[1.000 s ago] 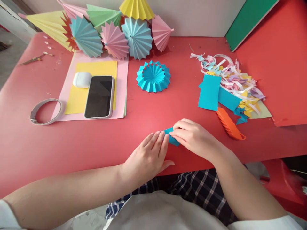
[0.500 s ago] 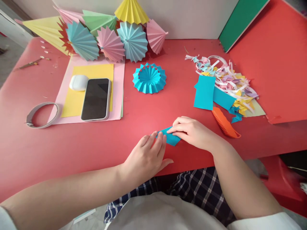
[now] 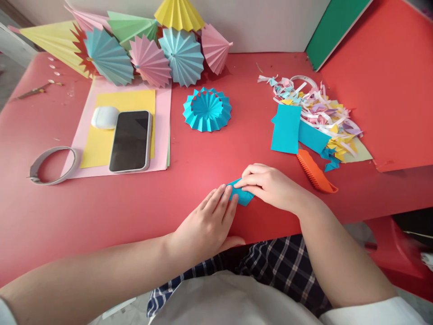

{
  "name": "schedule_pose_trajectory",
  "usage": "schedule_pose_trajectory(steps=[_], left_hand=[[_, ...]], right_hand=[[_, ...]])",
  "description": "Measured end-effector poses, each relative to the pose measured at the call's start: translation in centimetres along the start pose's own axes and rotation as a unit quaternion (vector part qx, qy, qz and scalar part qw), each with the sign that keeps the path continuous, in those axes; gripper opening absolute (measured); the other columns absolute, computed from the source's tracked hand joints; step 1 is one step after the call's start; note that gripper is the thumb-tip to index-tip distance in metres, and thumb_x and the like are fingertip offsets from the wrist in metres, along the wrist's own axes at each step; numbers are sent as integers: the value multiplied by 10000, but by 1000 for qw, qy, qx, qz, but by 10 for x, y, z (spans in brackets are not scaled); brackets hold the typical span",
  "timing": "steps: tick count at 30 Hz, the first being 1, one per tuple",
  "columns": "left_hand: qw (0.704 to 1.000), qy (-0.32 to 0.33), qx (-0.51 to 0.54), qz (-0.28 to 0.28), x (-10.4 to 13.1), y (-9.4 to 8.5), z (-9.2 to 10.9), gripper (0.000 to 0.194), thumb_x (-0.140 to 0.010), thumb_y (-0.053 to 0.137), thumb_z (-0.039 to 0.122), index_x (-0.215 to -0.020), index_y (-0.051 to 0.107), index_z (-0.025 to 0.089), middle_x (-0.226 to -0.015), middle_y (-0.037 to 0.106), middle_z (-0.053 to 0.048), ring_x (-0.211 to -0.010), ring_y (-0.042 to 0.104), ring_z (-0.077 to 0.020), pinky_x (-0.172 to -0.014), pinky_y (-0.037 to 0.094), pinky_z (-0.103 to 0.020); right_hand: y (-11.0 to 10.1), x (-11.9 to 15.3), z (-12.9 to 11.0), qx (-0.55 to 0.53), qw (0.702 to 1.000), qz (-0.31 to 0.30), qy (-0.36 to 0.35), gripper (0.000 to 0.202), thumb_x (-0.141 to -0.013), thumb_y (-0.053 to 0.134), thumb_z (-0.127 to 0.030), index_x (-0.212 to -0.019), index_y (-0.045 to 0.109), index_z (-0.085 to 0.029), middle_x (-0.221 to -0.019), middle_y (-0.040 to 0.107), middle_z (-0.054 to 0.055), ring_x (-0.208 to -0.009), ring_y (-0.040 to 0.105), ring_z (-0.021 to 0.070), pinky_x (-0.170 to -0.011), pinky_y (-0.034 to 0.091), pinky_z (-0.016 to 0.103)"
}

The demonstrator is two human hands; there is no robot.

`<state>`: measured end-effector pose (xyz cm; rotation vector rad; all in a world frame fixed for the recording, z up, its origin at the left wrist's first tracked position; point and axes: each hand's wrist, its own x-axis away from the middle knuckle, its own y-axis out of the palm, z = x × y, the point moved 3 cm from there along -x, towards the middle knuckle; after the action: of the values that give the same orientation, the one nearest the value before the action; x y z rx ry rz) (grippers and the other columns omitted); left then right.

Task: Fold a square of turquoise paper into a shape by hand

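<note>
A small folded piece of blue paper (image 3: 243,197) lies on the red table near its front edge. My left hand (image 3: 211,219) rests flat on the paper's left end, fingers stretched out and thumb apart. From the right, my right hand (image 3: 267,186) presses the paper with its bent fingers held close together; its thumb is hidden. Beyond my hands sits a pleated blue paper ring (image 3: 207,109) with a fan-folded centre.
Folded paper umbrellas (image 3: 182,56) line the back. At left are a phone (image 3: 131,141), a white earphone case (image 3: 104,118), coloured sheets (image 3: 162,131) and a pale band (image 3: 54,165). At right lie blue paper pieces (image 3: 286,129), paper scraps (image 3: 318,108) and an orange comb-edged tool (image 3: 316,174).
My left hand has slid slightly right and its fingers lie flatter over the blue paper. My right hand stays nearly in place. The view has shifted a little.
</note>
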<state>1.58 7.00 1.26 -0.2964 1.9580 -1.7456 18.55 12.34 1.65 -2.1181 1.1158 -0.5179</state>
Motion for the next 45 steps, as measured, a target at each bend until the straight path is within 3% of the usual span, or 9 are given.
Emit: schedule_pose_trajectory(steps=[13,24,32,45], left_hand=[[1000,1,-2,-1,0,0,-1,767,-838,345,632,-1197,509,-25,-1228,545,-242,-1176,497,-330,-960,452,-421],[1000,-1,16,-7,-1,0,-1,793,-822,363,649,-1202,505,-33,-1236,539,-242,-1175,491,-351,-965,449,-435],[1000,-3,9,-13,-2,-1,-1,799,-829,324,657,-1201,507,-26,-1260,519,-236,-1178,490,-345,-954,458,-429],[999,-12,-2,-41,-3,1,-2,863,-824,258,688,-1243,473,-35,-1297,495,-212,-1186,486,-333,-956,454,-412]], right_hand=[[1,3,-5,73,997,9,-33,158,-849,548,-191,-933,681,-206,-873,594,30,-848,535,138,-760,444,253],[2,6,-12,107,994,23,-24,169,-859,534,-202,-738,649,-178,-778,531,16,-725,501,113,-611,416,223],[-6,6,-3,35,999,-18,13,194,-871,517,-227,-975,679,-246,-912,582,17,-872,537,131,-756,436,255],[-3,0,-2,52,999,5,15,182,-859,516,-174,-876,694,-208,-843,616,25,-833,549,145,-730,433,267]])
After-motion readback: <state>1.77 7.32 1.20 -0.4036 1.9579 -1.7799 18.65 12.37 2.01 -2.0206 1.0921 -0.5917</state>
